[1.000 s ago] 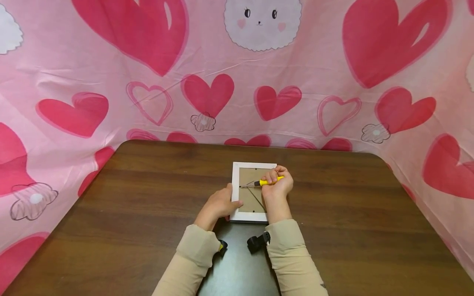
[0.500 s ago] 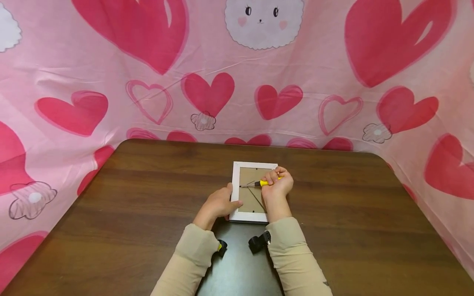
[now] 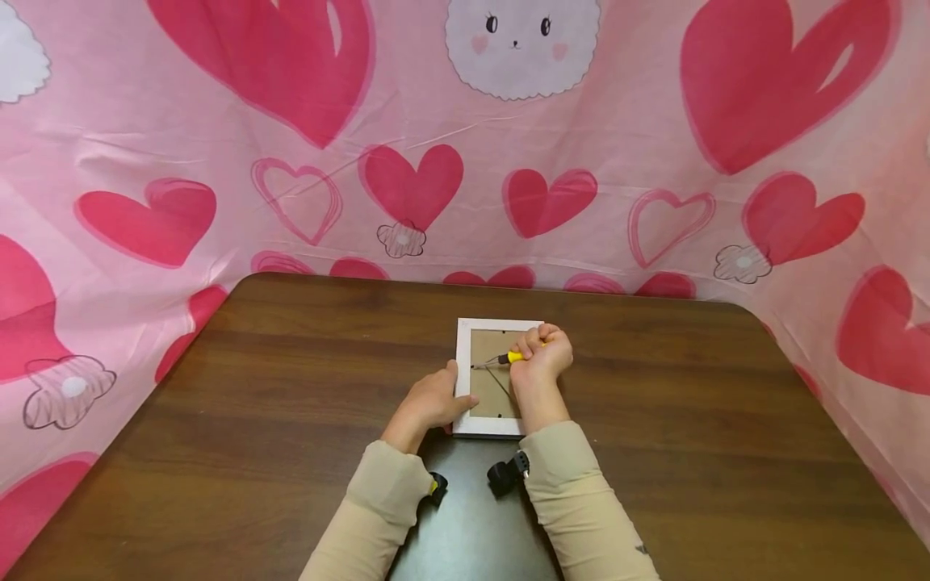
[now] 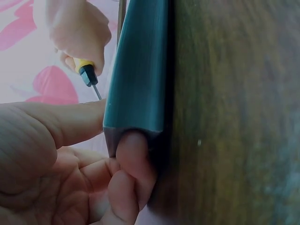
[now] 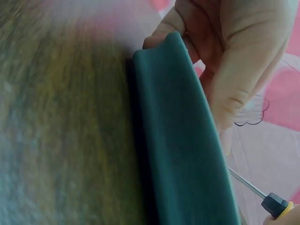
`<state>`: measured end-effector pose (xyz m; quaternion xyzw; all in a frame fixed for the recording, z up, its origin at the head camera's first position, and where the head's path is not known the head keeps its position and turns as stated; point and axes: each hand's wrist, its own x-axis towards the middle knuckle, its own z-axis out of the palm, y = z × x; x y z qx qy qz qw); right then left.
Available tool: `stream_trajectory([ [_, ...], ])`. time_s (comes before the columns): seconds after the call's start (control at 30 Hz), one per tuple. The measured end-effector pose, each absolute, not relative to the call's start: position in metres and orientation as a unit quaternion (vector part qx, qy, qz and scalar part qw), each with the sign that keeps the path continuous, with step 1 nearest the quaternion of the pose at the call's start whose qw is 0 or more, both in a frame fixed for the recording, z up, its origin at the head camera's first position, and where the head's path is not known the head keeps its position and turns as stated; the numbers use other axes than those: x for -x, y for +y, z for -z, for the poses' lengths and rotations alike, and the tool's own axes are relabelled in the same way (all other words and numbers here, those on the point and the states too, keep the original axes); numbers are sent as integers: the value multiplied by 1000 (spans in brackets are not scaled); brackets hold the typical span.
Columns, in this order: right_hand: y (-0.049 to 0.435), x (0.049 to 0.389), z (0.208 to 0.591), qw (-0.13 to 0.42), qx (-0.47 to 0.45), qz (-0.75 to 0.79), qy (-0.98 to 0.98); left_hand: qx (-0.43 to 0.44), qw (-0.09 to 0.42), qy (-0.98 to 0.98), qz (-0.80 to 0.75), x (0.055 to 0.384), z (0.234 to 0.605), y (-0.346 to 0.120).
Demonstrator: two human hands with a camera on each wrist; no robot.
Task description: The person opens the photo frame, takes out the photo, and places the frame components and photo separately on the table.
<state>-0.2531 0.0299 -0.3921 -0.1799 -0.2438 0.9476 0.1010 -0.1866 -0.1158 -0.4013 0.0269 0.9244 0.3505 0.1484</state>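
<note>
Since a second ago our right hand [image 3: 541, 361] has curled in a bit, so less of the yellow screwdriver [image 3: 513, 357] handle sticks out. We've got it gripped tight, tip on the brown backing inside the picture frame [image 3: 462, 379]. Our left hand [image 3: 430, 401] pinches the frame's left edge, thumb on top. It's lying face down on the table [image 3: 291, 403].

White picture frame [image 3: 462, 379] lies face-down; yellow-handled screwdriver [image 3: 508, 357] across its back.

Screwdriver [image 3: 517, 356] handle mostly hidden in the right hand [image 3: 541, 361], its tip too small to tell, table [image 5: 61, 140] blurred
</note>
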Motion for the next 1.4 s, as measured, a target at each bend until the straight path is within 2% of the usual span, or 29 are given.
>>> stream_trajectory([
  [0.43,19,253,385,124,124,-944,-281,-26,153,923,-353,186,402,-115],
  [0.97,-4,255,372,166,98,-922,-337,-22,155,924,-350,186,400,-115],
  [1.4,-25,252,364,157,55,-895,-413,-18,154,933,-325,186,399,-114],
])
